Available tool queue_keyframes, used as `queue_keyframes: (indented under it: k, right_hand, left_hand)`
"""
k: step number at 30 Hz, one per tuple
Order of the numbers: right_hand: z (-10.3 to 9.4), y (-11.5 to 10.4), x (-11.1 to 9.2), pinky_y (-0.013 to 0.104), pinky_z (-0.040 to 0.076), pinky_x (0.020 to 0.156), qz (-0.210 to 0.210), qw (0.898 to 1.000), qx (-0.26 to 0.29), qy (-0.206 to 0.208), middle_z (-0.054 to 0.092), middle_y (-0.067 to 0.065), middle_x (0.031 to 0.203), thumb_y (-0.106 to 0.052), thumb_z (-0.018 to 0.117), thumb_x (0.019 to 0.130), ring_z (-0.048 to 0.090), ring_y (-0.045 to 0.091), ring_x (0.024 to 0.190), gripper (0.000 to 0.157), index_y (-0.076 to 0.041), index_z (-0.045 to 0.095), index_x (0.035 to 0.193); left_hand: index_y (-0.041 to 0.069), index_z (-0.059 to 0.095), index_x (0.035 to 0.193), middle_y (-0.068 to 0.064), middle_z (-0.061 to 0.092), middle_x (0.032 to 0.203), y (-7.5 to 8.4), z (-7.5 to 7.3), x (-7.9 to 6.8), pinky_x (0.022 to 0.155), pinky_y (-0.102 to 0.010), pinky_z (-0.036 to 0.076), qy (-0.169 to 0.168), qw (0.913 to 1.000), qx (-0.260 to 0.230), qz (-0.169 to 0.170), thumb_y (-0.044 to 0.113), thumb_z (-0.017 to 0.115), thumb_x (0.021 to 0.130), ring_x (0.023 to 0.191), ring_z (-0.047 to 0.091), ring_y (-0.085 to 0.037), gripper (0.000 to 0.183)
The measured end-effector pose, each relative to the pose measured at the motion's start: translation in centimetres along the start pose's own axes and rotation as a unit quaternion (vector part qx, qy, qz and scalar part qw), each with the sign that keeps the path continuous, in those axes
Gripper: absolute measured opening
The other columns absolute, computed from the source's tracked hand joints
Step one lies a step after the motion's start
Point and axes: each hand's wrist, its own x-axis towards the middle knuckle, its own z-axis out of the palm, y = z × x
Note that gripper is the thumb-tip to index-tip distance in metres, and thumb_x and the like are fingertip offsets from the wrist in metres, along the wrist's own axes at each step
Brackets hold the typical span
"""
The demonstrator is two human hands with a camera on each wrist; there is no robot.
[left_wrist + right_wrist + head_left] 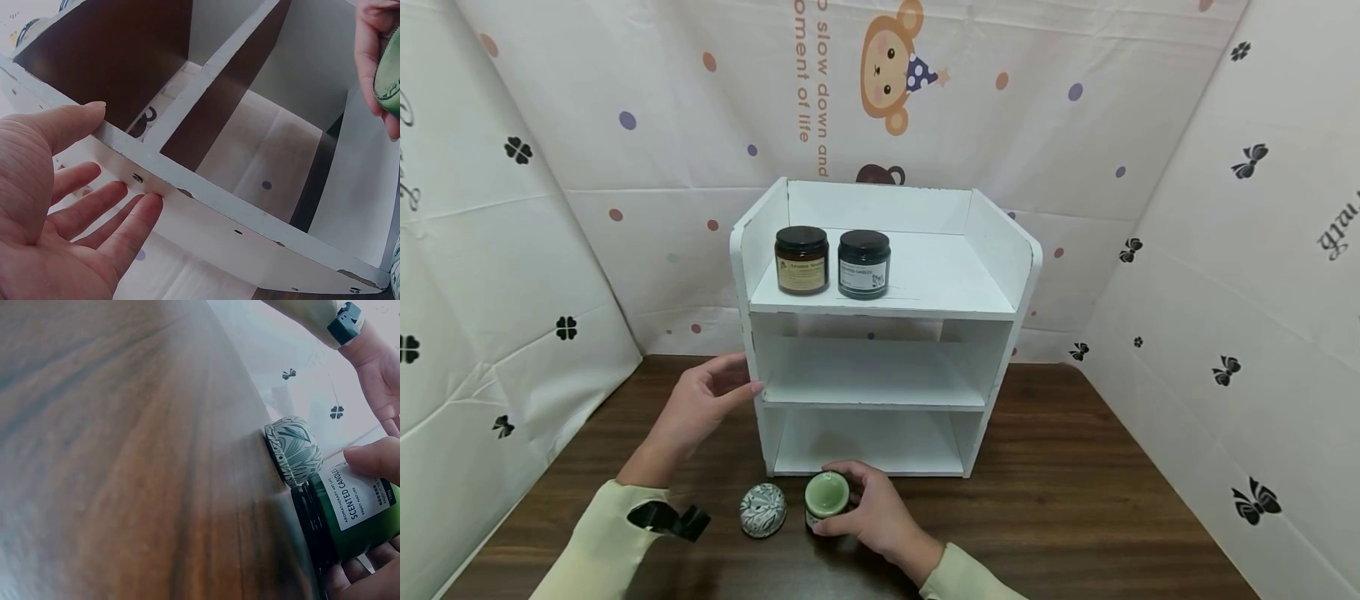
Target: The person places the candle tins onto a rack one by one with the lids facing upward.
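Left sleeve [598, 542] nearest. Right hand [883, 515] pinches the upside-down green scented-candle jar [826, 493] at the hand's 10 o'clock: thumb at 6, fingers at 1, black lid [307, 519] down by the worktop [1090, 500]. Left hand [700, 407] spread at 9 o'clock on the white shelf unit [872, 371]. Looks like the gripping step; next move likely calls for turning it lid-up.

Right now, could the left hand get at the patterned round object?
Probably yes: the left hand is at the white shelf and nothing visible blocks the patterned round object, though the right hand holds the green jar close by.
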Motion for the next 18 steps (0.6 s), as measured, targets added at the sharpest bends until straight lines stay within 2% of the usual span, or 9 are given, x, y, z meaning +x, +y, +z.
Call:
queue_keyframes:
  k: [4, 11, 18]
  right_hand:
    - [-0.09, 0.04, 0.07, 0.021, 0.053, 0.090, 0.001, 1.000, 0.005, -0.007, 0.069, 0.007, 0.124, 0.003, 0.090, 0.068, 0.067, 0.015, 0.104, 0.067, -0.003, 0.064, 0.129]
    - [-0.11, -0.11, -0.01, 0.021, 0.053, 0.090, -0.008, 1.000, 0.009, -0.009, 0.069, 0.008, 0.125, 0.002, 0.091, 0.067, 0.068, 0.014, 0.103, 0.068, -0.001, 0.064, 0.130]
    - [-0.29, -0.83, -0.05, 0.020, 0.051, 0.094, -0.011, 1.000, 0.005, -0.007, 0.070, 0.009, 0.125, 0.002, 0.091, 0.067, 0.067, 0.015, 0.106, 0.070, 0.000, 0.063, 0.131]
  left_hand:
    - [0.012, 0.054, 0.148, -0.014, 0.061, 0.143, -0.01, 0.00, 0.00, 0.097, -0.037, 0.055, -0.002, 1.0000, 0.000, 0.005, 0.040, 0.074, 0.095, 0.128, 0.059, -0.033, 0.064]
    - [0.012, 0.054, 0.148, -0.014, 0.061, 0.143, -0.07, 0.04, 0.05, 0.094, -0.031, 0.055, -0.004, 1.0000, -0.005, 0.005, 0.040, 0.074, 0.094, 0.128, 0.060, -0.033, 0.064]
    - [0.013, 0.054, 0.148, -0.014, 0.062, 0.143, -0.10, 0.00, -0.02, 0.095, -0.033, 0.055, -0.002, 1.0000, -0.004, 0.004, 0.041, 0.074, 0.094, 0.127, 0.060, -0.033, 0.064]
